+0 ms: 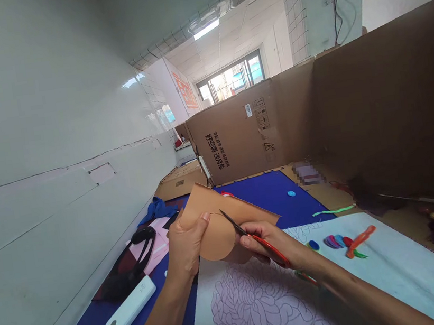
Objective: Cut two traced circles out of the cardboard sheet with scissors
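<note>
My left hand (187,241) grips a sheet of tan card (216,240) at its left side, thumb on top. A rounded outline shows on the card, and its lower part is cut along a curve. My right hand (265,239) is closed round scissors (272,251) with red-orange handles and dark blades. The blades lie at the curved line, pointing up and left, touching the card. Beneath both hands a white sheet (268,305) carries a large line drawing of a flower. Part of the right-hand fingers is hidden behind the card and handles.
A white oblong device (130,311) and a black strap-like item (143,241) lie on the left. Coloured clay-like pieces (335,242) and an orange strip (361,242) sit on the right. Large cardboard panels (238,138) stand behind the blue surface (260,186); a wall (63,177) bounds the left.
</note>
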Available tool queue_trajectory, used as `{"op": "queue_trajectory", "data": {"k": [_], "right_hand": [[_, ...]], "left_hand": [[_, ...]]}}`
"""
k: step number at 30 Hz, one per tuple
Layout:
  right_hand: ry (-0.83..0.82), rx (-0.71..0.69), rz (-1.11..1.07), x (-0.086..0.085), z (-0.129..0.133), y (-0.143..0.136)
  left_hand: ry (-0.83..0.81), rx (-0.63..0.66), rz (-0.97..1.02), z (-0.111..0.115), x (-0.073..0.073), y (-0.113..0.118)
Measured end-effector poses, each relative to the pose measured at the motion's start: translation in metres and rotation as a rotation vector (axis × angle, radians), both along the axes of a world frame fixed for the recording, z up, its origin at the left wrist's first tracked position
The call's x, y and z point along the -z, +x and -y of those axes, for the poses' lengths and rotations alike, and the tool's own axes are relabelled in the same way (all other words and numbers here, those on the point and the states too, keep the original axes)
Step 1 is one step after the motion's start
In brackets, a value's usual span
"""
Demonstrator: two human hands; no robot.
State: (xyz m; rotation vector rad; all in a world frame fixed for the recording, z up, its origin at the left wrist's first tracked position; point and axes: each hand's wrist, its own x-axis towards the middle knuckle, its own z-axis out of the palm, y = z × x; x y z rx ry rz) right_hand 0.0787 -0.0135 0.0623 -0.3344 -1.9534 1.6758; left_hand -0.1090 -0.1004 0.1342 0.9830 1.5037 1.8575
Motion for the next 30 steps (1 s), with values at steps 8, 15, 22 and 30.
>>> {"op": "queue_trajectory", "data": {"k": [8, 15, 22, 30], "right_hand": [[-0.010, -0.068, -0.063, 0.008, -0.005, -0.004], [0.011, -0.061, -0.086, 0.003, -0.001, -0.004], [0.008, -0.021, -0.067, 0.001, 0.001, -0.001], [-0.010, -0.044, -0.084, 0.004, -0.003, 0.000]], "left_hand": [[-0.014, 0.031, -0.048, 0.000, -0.008, -0.003], [-0.016, 0.059, -0.073, -0.001, -0.012, -0.001], [-0.011, 0.106, -0.061, -0.002, -0.013, -0.002], [-0.020, 0.113, -0.070, -0.002, -0.014, -0.003]]}}
